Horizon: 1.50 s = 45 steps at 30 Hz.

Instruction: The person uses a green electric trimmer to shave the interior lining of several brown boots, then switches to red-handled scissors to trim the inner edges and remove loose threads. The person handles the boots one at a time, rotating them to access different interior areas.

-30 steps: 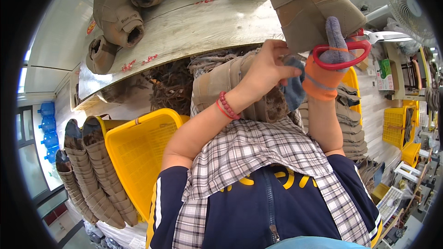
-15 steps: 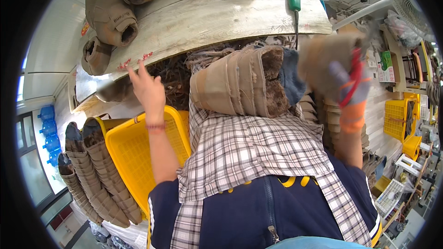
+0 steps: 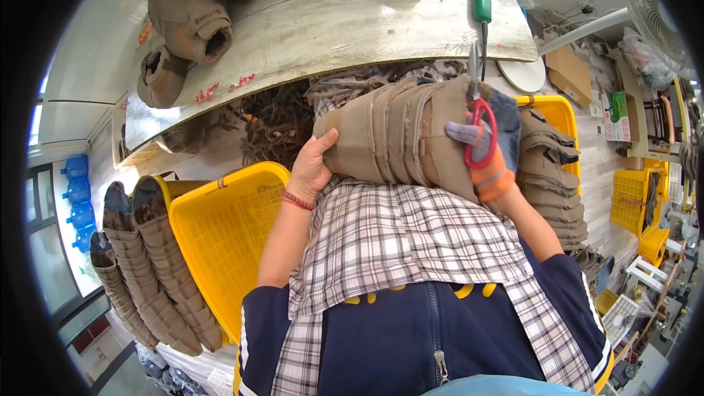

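Across my lap lies a stack of nested brown fur-lined fabric sleeves point(image 3: 396, 132), like shoe uppers, with its narrow end to the left. My bare left hand point(image 3: 314, 165) clasps that narrow end, thumb on top and fingers partly hidden. My right hand point(image 3: 485, 158), in a grey-and-orange glove, holds red-handled scissors point(image 3: 484, 121) with the blades pointing up and away. It also presses against the outermost sleeve at the stack's right end. A dark blue piece point(image 3: 507, 121) shows behind the scissors.
On the wooden table point(image 3: 352, 29) ahead lie several brown shoe uppers point(image 3: 189, 15) and a green corded tool point(image 3: 482, 0). A yellow basket point(image 3: 220, 227) and long sleeve stacks point(image 3: 165, 271) stand at left. More stacked sleeves point(image 3: 550, 183) rest by another yellow basket point(image 3: 561, 110) at right.
My right hand has come in from the right with the scissors, and the brown sleeve it carried now sits on the stack's right end. My left hand has moved from the table edge onto the stack.
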Tool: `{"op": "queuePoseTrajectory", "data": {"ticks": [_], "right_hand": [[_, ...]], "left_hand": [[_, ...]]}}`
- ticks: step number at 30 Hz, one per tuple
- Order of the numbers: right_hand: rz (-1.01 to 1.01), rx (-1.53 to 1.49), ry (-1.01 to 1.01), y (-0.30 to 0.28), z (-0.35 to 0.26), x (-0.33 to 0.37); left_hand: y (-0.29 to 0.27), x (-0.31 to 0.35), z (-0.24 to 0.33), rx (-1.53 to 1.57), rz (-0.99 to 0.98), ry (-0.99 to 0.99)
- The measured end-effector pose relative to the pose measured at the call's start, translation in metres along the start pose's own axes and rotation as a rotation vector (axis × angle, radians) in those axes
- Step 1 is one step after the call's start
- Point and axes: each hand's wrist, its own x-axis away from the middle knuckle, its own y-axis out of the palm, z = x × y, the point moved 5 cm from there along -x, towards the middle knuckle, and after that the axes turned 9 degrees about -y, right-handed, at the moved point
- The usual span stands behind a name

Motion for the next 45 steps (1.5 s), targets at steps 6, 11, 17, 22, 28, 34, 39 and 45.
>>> {"op": "queuePoseTrajectory", "data": {"ticks": [6,11,17,22,28,34,39,45], "right_hand": [[-0.037,0.611,-0.642,-0.027,0.033,-0.045],[-0.041,0.354,-0.385,-0.044,0.076,-0.048],[-0.216,0.119,-0.389,-0.116,0.055,-0.02],[-0.022,0.316,-0.485,-0.054,0.007,-0.012],[0.054,0.608,-0.589,-0.071,-0.014,-0.004],[0.036,0.561,-0.674,-0.051,-0.052,0.016],[-0.18,0.984,-0.721,-0.015,-0.107,0.0],[-0.479,1.687,-1.164,0.127,-0.129,0.025]], "left_hand": [[0.032,0.012,0.016,-0.102,0.031,0.08],[0.009,0.014,0.017,-0.312,0.08,0.004],[-0.068,0.062,0.161,-1.142,1.026,0.712],[-0.118,0.098,0.31,-1.559,1.727,0.973],[-0.178,0.119,0.372,-1.34,1.554,1.107],[-0.109,0.227,0.31,-0.261,0.694,1.3],[-0.066,0.234,0.21,0.105,0.282,1.109],[-0.044,0.14,0.101,0.312,-0.002,0.665]]}}
